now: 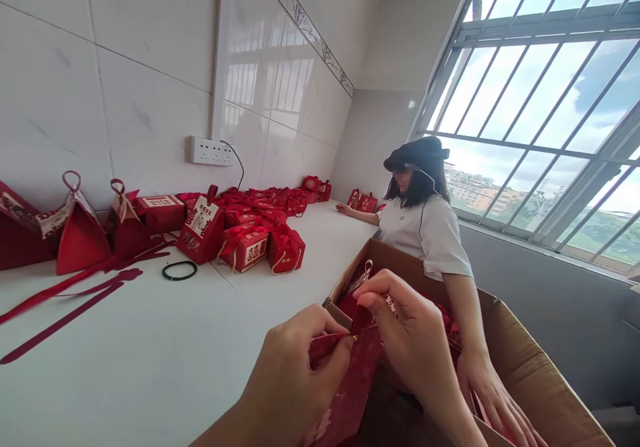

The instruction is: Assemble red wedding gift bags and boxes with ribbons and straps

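Fingers point(336, 348) of the left hand point(295, 380) and right hand point(407, 330) pinch one flat red gift box point(350, 383) over the cardboard carton point(530, 367) beside the bench point(150, 367). On the bench stand two red pyramid boxes point(83, 237), one black ring point(179, 271) and a heap of red boxes point(247, 247), one printed 囍. A co-worker's hand point(493, 393) rests in the carton.
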A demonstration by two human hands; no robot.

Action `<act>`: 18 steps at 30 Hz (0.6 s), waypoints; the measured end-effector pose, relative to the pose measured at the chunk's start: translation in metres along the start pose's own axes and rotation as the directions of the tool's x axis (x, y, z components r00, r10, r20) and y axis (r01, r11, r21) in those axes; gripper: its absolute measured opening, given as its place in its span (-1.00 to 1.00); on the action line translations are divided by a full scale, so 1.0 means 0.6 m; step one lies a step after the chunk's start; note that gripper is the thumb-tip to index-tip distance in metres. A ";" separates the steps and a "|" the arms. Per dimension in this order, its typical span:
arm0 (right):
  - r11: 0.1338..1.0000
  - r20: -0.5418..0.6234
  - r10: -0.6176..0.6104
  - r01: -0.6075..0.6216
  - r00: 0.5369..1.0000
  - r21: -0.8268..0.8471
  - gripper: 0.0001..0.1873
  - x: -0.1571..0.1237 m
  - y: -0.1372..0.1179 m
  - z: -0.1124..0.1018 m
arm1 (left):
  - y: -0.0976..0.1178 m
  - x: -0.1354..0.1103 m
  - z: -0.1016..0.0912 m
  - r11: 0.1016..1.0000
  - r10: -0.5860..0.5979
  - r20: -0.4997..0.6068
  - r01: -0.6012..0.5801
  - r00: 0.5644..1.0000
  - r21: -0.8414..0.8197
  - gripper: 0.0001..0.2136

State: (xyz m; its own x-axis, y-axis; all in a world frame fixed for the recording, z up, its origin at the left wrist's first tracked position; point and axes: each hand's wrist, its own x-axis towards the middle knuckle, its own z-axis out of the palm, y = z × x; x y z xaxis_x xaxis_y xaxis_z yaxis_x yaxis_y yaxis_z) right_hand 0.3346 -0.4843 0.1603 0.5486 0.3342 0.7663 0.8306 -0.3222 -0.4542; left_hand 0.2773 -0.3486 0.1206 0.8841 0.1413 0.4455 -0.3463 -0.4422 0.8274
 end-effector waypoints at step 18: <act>0.403 -0.095 0.178 0.015 0.979 0.915 -0.67 0.029 -0.005 0.067 | 0.052 0.012 -0.063 0.974 -0.092 0.145 0.119 0.985 -0.191 -0.66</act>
State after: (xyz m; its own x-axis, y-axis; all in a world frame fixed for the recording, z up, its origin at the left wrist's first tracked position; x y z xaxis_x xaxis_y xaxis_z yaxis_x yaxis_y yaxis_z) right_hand 0.3454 -0.4418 0.1568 0.6763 0.1859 0.7128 0.4300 0.6859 -0.5870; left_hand 0.2610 -0.3279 0.1628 0.9484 0.0515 0.3130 -0.2918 -0.2451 0.9245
